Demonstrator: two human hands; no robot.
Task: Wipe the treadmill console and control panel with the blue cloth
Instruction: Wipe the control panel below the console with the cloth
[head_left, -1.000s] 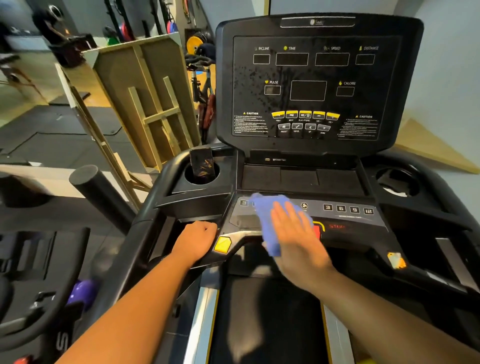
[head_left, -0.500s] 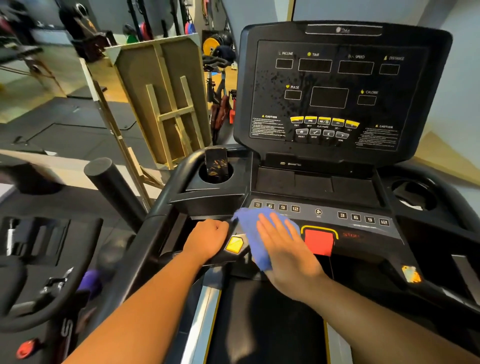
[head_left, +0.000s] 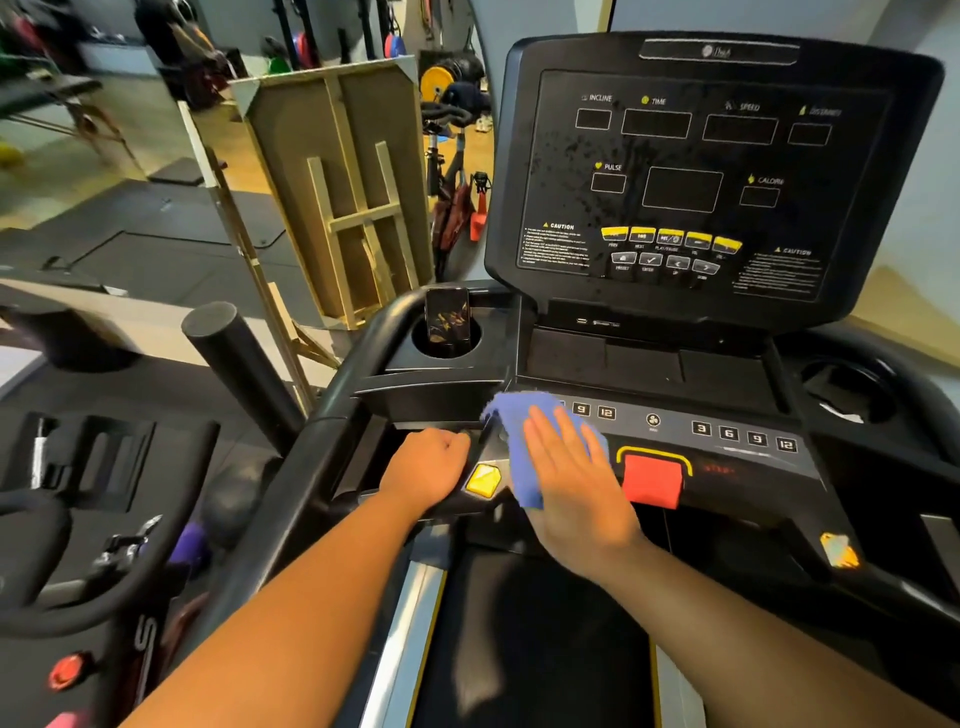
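My right hand (head_left: 574, 478) lies flat, fingers straight, pressing the crumpled blue cloth (head_left: 524, 441) onto the left end of the treadmill's dark grey control panel (head_left: 737, 452), beside the yellow button (head_left: 483, 480). My left hand (head_left: 428, 465) curls round the black handlebar (head_left: 332, 415).

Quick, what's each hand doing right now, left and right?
Left hand: fingers curled round the handrail, gripping it.
Right hand: open, fingers straight, pressing the blue cloth flat on the control panel.
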